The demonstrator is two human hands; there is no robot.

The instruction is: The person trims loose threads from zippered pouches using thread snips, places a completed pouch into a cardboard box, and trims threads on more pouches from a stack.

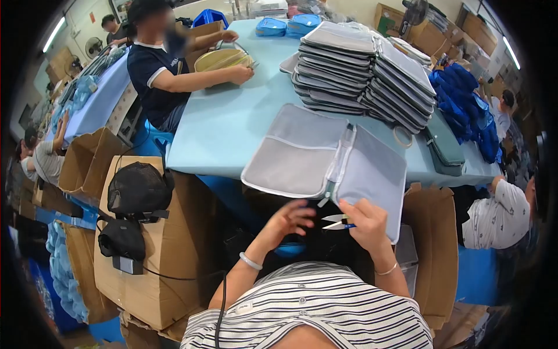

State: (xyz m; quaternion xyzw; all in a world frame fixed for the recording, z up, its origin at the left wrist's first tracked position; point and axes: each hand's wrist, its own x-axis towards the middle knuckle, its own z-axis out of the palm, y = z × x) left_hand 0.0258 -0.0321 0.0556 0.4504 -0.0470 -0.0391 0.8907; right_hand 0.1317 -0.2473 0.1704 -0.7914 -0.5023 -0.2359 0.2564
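Note:
An unzipped grey fabric case (299,134) with white edging and a dark green spine lies spread open at the table's near edge, part of it hanging over. My right hand (369,224) is closed around a pair of thread snips (336,222), blades pointing left and parted. Its fingers are at the case's lower edge by the spine; I cannot tell whether they grip the fabric. Left of the blades, my left hand (285,224) has its fingers spread, holding nothing that I can see. A tall stack of similar grey cases (337,70) stands behind.
A blue-covered table (215,131) stretches ahead. On it are a tape roll (402,136), a green case (444,148) and blue pouches (305,24). Across to the left, another person (157,70) handles a yellowish bag (224,65). Cardboard boxes (192,232) flank me; black bags (139,189) lie on one.

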